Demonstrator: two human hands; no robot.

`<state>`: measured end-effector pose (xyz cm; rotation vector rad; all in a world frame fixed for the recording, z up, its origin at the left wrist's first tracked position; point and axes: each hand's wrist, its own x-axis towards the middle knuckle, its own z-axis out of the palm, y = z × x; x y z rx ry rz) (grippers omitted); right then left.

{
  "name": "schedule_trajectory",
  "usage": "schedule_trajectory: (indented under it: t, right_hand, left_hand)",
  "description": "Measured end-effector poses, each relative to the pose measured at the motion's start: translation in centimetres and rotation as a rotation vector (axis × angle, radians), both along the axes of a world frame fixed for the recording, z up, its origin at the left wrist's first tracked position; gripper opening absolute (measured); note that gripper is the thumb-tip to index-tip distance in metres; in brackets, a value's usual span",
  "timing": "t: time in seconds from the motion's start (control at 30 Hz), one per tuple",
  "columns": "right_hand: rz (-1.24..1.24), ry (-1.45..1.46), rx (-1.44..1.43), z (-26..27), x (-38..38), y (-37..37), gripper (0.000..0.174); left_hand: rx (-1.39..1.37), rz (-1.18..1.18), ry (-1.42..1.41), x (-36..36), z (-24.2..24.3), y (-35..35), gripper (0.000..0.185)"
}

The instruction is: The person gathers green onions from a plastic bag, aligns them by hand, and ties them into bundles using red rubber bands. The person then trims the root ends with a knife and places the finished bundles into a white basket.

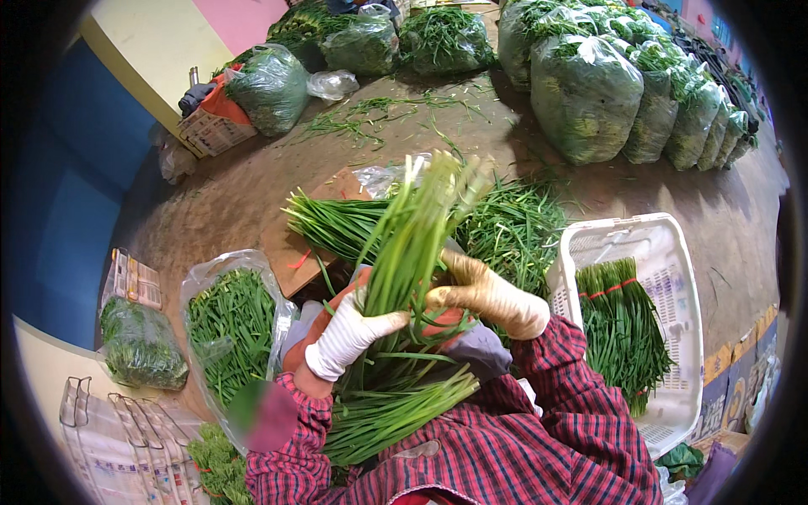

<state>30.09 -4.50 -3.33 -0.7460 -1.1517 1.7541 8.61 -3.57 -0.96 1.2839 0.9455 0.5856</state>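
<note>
My left hand, in a white glove, grips the lower part of a bunch of green garlic chives, whose pale ends point up and away and look blurred. Beside its right edge is my right hand, in a stained glove, with thumb and fingers apart; whether it touches the leaves is unclear. More chives lie across my lap. Behind the held bunch, another pile of chives rests on a brown board.
A white plastic crate at the right holds chives tied with red bands. Loose greens are heaped ahead. At the left stands an open plastic bag of greens. Large filled plastic bags line the back.
</note>
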Motion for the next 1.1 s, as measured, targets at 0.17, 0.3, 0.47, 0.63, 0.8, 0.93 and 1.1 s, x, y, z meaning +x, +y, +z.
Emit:
schedule_trajectory:
  t: [0.17, 0.3, 0.47, 0.63, 0.8, 0.93, 1.1]
  right_hand:
    - [-0.226, 0.032, -0.179, -2.3, 2.6, -0.1, 0.023]
    - [-0.566, 0.271, -0.219, -6.0, 7.3, 0.8, 0.024]
    - [-0.399, -0.238, -0.309, -11.0, 8.7, 1.3, 0.025]
    - [-0.705, -0.282, -0.253, -13.9, 11.8, 2.5, 0.021]
    - [-0.924, -0.552, -0.281, -13.3, 13.7, 6.0, 0.015]
    - [-0.888, -0.767, 0.585, -7.5, 7.2, 6.1, 0.019]
    - [-0.467, -0.893, 0.781, 1.2, -0.8, 5.3, 0.030]
  left_hand:
    - [-0.258, 0.191, -0.108, -1.5, 1.0, 1.3, 0.040]
    - [-0.351, 0.326, -0.353, -2.5, 0.5, 1.3, 0.041]
    - [-0.344, 0.321, -0.293, -2.2, -1.2, 1.3, 0.039]
    - [-0.397, 0.294, -0.281, -2.6, -2.4, 0.9, 0.045]
    - [-0.383, 0.323, -0.339, -3.0, -2.6, 0.8, 0.051]
    - [-0.327, 0.283, -0.339, -2.4, -2.3, 0.8, 0.052]
    - [-0.276, 0.291, -0.270, -1.6, -2.1, 0.3, 0.050]
